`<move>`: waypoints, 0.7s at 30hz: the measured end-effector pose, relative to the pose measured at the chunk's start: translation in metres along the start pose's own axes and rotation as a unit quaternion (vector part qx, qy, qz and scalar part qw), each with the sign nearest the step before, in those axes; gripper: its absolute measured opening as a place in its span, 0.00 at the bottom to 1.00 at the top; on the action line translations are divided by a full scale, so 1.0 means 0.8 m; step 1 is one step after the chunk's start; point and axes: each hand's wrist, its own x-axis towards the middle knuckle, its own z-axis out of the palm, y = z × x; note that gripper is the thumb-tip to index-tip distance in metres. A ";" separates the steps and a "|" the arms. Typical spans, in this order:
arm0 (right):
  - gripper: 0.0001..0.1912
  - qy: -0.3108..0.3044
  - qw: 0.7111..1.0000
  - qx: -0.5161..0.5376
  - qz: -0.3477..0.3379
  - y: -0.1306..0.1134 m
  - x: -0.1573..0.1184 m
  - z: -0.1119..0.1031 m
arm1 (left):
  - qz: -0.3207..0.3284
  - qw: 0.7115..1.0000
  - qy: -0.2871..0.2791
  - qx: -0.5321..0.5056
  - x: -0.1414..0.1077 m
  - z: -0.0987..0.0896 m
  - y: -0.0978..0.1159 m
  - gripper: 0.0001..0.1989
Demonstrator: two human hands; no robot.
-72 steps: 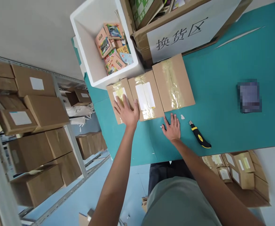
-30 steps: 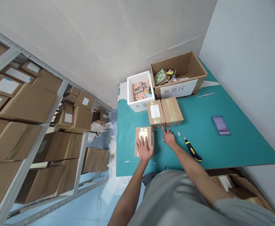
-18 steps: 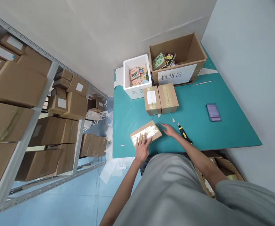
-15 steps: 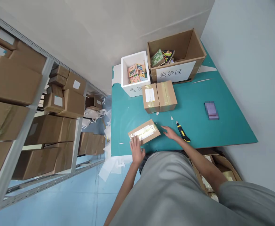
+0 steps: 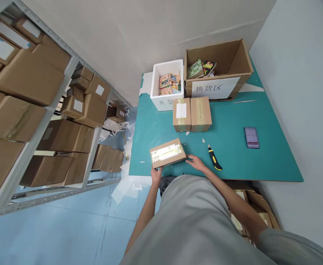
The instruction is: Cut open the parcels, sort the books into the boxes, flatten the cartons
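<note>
A small taped cardboard box (image 5: 165, 162) with a shiny white label sits slightly tilted above the front edge of the green table. My left hand (image 5: 156, 175) grips its near left corner, with part of the fingers hidden under the box. At the opposite end, my right hand (image 5: 196, 162) has its fingertips against the lower right corner. A black and yellow utility knife (image 5: 214, 159) lies just right of my right hand. Beyond the box, two taped cardboard cartons (image 5: 181, 112) stand side by side.
At the back of the green table (image 5: 233, 129) are a white foam box (image 5: 166, 101) and a large open carton (image 5: 216, 88), both holding books. A blurred phone-like object (image 5: 251, 137) lies to the right. Shelves of cartons (image 5: 51, 138) fill the left. An open carton (image 5: 260, 206) stands below the table.
My left hand has moved from the top of the small box to its near left corner. My right hand has come into contact with its right end. The box's front side has tipped up.
</note>
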 end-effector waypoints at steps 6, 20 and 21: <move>0.25 0.088 0.995 -0.013 -0.048 -0.036 -0.012 -0.034 | 0.025 0.999 0.022 -0.029 -0.005 -0.009 0.020 0.25; 0.23 0.106 0.989 -0.079 0.067 -0.029 -0.049 -0.042 | -0.071 0.990 -0.028 -0.121 0.014 -0.002 -0.015 0.14; 0.23 0.100 0.989 -0.086 0.073 -0.029 -0.054 -0.044 | -0.071 0.989 -0.036 -0.127 0.017 -0.006 -0.018 0.14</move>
